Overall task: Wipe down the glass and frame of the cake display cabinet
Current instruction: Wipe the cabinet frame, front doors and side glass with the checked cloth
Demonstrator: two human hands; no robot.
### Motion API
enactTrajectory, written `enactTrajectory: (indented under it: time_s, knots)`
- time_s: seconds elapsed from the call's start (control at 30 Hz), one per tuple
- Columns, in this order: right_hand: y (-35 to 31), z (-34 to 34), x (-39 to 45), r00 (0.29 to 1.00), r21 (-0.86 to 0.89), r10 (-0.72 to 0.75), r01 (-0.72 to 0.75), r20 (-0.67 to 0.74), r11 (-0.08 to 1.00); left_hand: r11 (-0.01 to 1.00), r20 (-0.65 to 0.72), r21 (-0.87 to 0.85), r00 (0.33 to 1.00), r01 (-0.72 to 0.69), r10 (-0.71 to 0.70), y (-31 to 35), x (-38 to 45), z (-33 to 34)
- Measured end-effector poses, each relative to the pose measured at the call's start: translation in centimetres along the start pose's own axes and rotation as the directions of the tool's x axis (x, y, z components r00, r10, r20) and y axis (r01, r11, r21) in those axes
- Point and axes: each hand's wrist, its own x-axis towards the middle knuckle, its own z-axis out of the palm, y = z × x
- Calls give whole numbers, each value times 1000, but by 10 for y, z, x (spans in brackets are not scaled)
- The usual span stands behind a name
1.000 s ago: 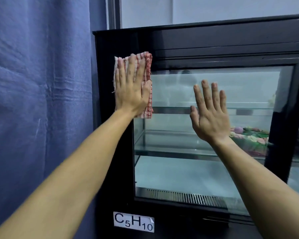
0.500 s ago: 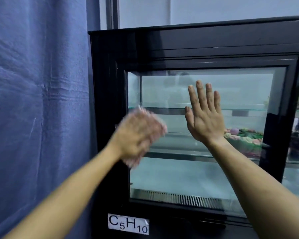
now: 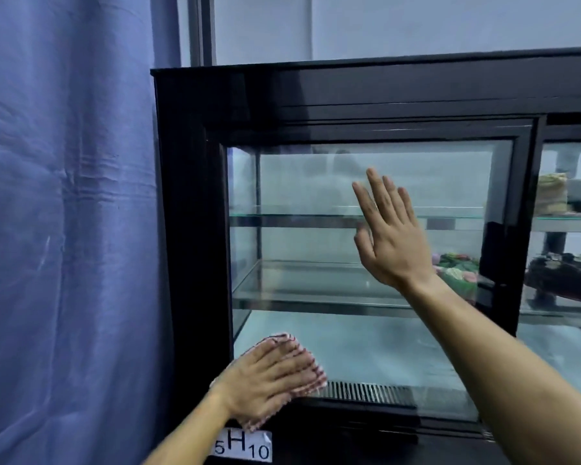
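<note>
Pressing a checked cloth (image 3: 284, 340) flat-fingered at the glass's (image 3: 316, 182) lower left corner, the left hand (image 3: 265, 377) seems mid-job, right hand (image 3: 391, 236) spread flat, frame (image 3: 188, 196) apparently pending.

One piece of writing can be read. A white label (image 3: 243, 445) is stuck on the black lower frame (image 3: 349, 441) of the cake display cabinet, just under the bottom left corner of its glass door. In black characters it shows a small subscript "5", a large capital "H" and a small subscript "10". The left end of the label is covered by the left forearm (image 3: 188, 434), so whatever character stands before the "5" cannot be seen. Its top right corner looks slightly peeled. No other text, brand or number is legible on the cabinet.
</note>
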Motion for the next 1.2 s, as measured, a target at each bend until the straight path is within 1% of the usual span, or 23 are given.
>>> enactTrajectory:
  time_s: [0.03, 0.07, 0.13, 0.2, 0.3, 0.4, 0.43, 0.47, 0.5, 0.53, 0.57, 0.6, 0.67, 0.73, 0.77, 0.83, 0.87, 0.93, 0.97, 1.03, 1.07, 1.13, 1.2]
  knots:
    - [4, 0, -11, 1000, -54, 8, -9, -24, 998, 999, -24, 29, 999, -32, 32, -20, 4, -4]
    - [6, 2, -24, 999, -89, 28, -31, -38, 996, 999, -69, 38, 998, -4, 7, -44, 14, -12]
    - [7, 9, -49, 996, -121, 81, -84, -28, 989, 972, -185, -4, 955, 235, -231, -103, 49, -37]
    - [8, 15, -62, 996, -161, 88, -87, 1, 983, 871, -230, -79, 842, 484, -488, -158, 83, -66]
    - [9, 18, -64, 997, -195, 75, -72, 11, 978, 745, -272, -113, 701, 657, -660, -218, 128, -99]
    - [10, 20, -64, 998, -198, 70, -68, 1, 978, 573, -336, -191, 496, 797, -801, -219, 169, -111]
    - [11, 22, -65, 998, -200, 64, -63, -3, 978, 574, -345, -229, 485, 786, -803, -202, 180, -108]
    - [12, 22, -65, 998, -205, 60, -60, -6, 977, 631, -342, -250, 543, 734, -767, -177, 187, -100]
    - [13, 22, -65, 998, -212, 59, -60, -13, 975, 731, -326, -243, 656, 637, -680, -147, 191, -90]
    - [13, 21, -64, 998, -215, 57, -60, -18, 975, 835, -286, -224, 786, 502, -549, -111, 185, -77]
    - [13, 21, -64, 998, -212, 55, -58, -19, 976, 913, -254, -203, 882, 353, -397, -77, 170, -63]
    - [12, 19, -65, 998, -198, 61, -62, -12, 978, 962, -218, -173, 944, 212, -247, -46, 143, -46]
    - [14, 15, -66, 997, -151, 68, -64, 24, 986, 998, -50, -62, 999, -14, 11, 7, 72, -14]
    - [16, 12, -67, 996, -128, 58, -49, 67, 991, 988, 146, 20, 978, -155, 150, 32, 7, 8]
    - [16, 11, -68, 995, -132, 55, -44, 79, 990, 979, 178, 26, 964, -204, 197, 26, -6, 11]
    - [15, 11, -67, 994, -156, 70, -56, 85, 986, 972, 120, 17, 966, -235, 231, -12, 6, -1]
    - [14, 11, -66, 993, -162, 76, -60, 93, 985, 982, 40, -5, 981, -190, 190, -38, 25, -13]
    - [11, 10, -64, 989, -153, 91, -73, 113, 986, 999, -122, -41, 992, 37, -41, -111, 74, -50]
    - [11, 8, -63, 987, -136, 95, -78, 126, 988, 980, -181, -51, 963, 192, -198, -149, 97, -70]
    - [14, 2, -64, 982, -84, 85, -71, 168, 994, 880, -282, -45, 839, 473, -465, -213, 126, -99]
    - [19, -3, -64, 981, -69, 73, -62, 179, 996, 818, -308, -64, 768, 572, -561, -233, 132, -107]
    - [38, -15, -62, 984, -107, 92, -76, 151, 991, 712, -338, -142, 643, 688, -688, -230, 140, -109]
    - [62, -24, -62, 983, -169, 159, -142, 94, 975, 649, -344, -219, 564, 729, -750, -182, 142, -93]
